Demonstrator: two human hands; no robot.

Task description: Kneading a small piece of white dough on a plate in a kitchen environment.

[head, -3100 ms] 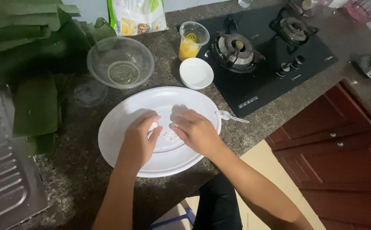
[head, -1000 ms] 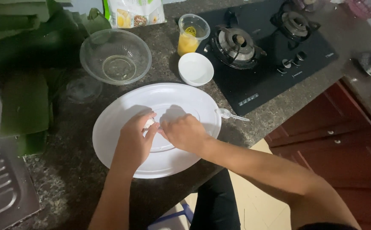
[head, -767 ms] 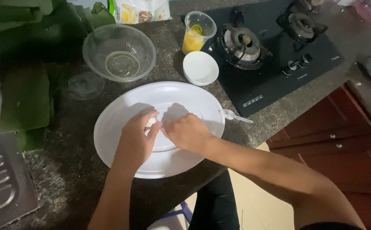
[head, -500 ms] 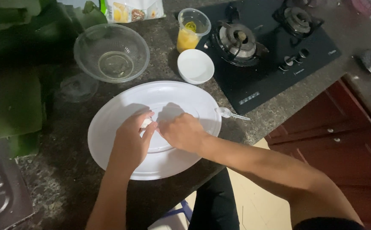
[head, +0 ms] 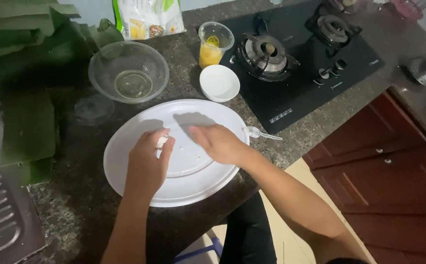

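white plate (head: pixel 139 151), large and round, lay flat on the dark speckled counter (head: pixel 76 215), near its front edge. held only a few pale smears and crumbs on its face. behind the plate and to its left, a clear glass bowl (head: pixel 128 72) with a little residue at the bottom. just behind the plate's far rim, a small white bowl (head: pixel 219 82), nothing visible inside. behind that, a clear plastic cup (head: pixel 213 44) partly filled with yellow liquid. touching the plate's right rim, a plastic spoon (head: pixel 259 133). left of the plate, folded green leaves (head: pixel 22 73).

left hand (head: pixel 147 164) over the plate's middle, fingers curled, pinching a small white piece (head: pixel 162 142) at the fingertips. right hand (head: pixel 218 143) over the plate's right half, back upward, fingers bent and pointing toward the left hand; whether anything sat in its grip could not be told.
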